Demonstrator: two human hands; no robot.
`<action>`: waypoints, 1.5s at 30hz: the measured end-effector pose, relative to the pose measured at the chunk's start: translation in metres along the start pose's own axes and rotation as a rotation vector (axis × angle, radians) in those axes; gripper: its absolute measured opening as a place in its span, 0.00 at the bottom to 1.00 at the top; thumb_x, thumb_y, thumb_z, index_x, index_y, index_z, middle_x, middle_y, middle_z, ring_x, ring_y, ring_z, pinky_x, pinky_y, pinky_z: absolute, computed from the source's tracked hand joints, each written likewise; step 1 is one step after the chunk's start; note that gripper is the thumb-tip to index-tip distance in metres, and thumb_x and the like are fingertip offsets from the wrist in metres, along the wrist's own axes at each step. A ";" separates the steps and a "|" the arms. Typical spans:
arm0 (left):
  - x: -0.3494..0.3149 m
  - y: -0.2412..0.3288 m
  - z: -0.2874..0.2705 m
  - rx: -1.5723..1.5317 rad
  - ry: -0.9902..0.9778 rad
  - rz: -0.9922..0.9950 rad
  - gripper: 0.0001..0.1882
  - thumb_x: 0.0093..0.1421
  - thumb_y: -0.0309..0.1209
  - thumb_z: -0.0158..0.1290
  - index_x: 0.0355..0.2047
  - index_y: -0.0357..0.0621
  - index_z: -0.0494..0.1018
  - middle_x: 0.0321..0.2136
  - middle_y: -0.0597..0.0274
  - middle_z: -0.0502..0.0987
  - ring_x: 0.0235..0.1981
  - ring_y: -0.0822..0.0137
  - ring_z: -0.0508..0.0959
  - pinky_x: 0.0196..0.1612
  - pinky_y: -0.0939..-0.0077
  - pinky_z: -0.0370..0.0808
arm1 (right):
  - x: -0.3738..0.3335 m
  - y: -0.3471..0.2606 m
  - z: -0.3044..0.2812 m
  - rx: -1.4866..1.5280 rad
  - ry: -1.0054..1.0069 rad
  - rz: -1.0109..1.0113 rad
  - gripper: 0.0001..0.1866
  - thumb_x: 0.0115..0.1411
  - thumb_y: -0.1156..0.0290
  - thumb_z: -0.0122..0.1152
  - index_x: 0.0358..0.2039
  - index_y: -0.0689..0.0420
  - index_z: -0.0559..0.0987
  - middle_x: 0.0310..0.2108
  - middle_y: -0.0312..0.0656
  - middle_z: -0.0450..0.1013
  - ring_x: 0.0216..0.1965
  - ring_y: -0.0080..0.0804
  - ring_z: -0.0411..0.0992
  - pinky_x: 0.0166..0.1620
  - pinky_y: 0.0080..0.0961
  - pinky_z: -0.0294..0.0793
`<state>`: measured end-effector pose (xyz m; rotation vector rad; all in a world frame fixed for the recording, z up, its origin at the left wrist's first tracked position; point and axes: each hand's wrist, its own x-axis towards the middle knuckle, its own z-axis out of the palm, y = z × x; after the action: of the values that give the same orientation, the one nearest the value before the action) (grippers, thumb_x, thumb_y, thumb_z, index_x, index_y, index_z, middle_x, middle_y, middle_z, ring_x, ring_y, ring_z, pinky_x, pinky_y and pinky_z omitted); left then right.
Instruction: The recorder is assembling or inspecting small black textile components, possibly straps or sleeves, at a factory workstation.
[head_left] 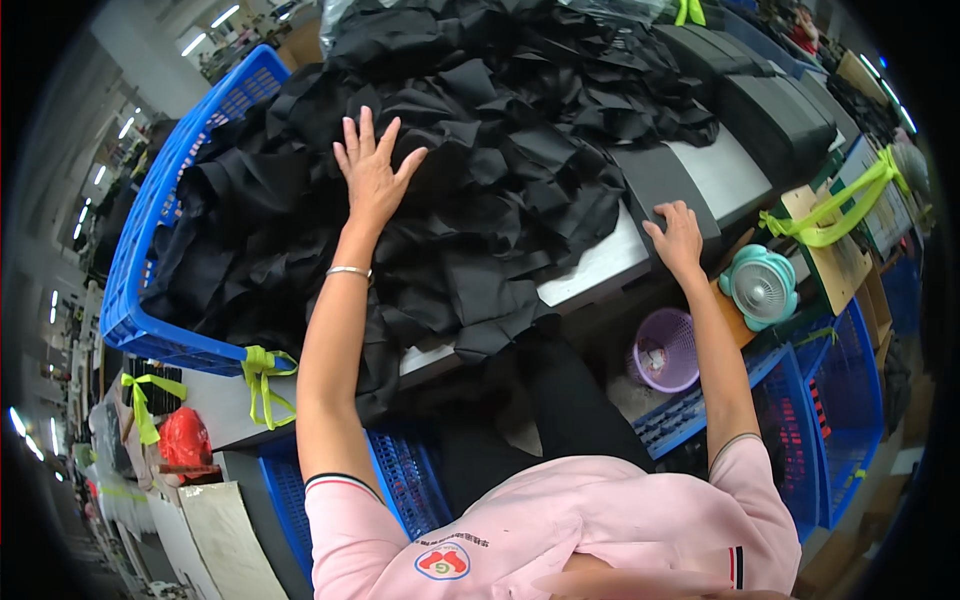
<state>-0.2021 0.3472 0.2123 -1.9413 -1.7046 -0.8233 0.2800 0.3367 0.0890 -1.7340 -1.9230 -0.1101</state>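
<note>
A big heap of black fabric pieces [500, 180] spills across the table and out of a blue plastic basket at the left. My left hand [375, 170] lies over the heap with its fingers spread, holding nothing. To the right, my right hand [678, 235] is at the near end of a flat dark grey piece [668, 183] on the table. Its fingers are slightly bent and apart, and I see nothing gripped in them. Some cloth hangs over the table's front edge above my legs.
The blue basket [160, 215] has yellow-green ties on it. Stacks of dark pieces [775, 120] stand at the far right. A small teal fan [762, 287] sits right of my right forearm, and a purple bin [667, 350] stands below. Blue crates [770, 430] flank my legs. A red bag [183, 437] lies left.
</note>
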 end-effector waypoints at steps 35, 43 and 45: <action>-0.249 0.202 -0.145 -2.129 -0.113 -0.661 0.73 0.34 0.66 0.71 0.72 0.41 0.49 0.71 0.51 0.55 0.71 0.54 0.59 0.70 0.57 0.61 | -0.210 -0.231 -0.163 0.846 -0.171 -0.673 0.11 0.58 0.79 0.65 0.41 0.60 0.76 0.39 0.47 0.79 0.36 0.43 0.79 0.38 0.33 0.78; -0.276 0.193 -0.154 -2.114 0.082 -0.958 0.29 0.61 0.36 0.63 0.57 0.36 0.66 0.45 0.47 0.82 0.49 0.53 0.81 0.59 0.57 0.75 | -0.225 -0.248 -0.154 0.676 -0.014 -0.452 0.19 0.55 0.71 0.71 0.47 0.57 0.77 0.45 0.47 0.74 0.41 0.45 0.75 0.43 0.36 0.75; -0.283 0.196 -0.156 -2.072 0.065 -0.936 0.24 0.62 0.33 0.62 0.53 0.34 0.68 0.39 0.51 0.83 0.46 0.60 0.82 0.56 0.64 0.76 | -0.227 -0.252 -0.155 0.564 -0.040 -0.460 0.32 0.53 0.66 0.73 0.57 0.56 0.71 0.51 0.47 0.72 0.45 0.48 0.75 0.46 0.37 0.75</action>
<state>-0.0529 0.0061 0.1484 -1.2598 -1.4504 -3.9450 0.0994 0.0278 0.1940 -0.9255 -2.0886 0.2780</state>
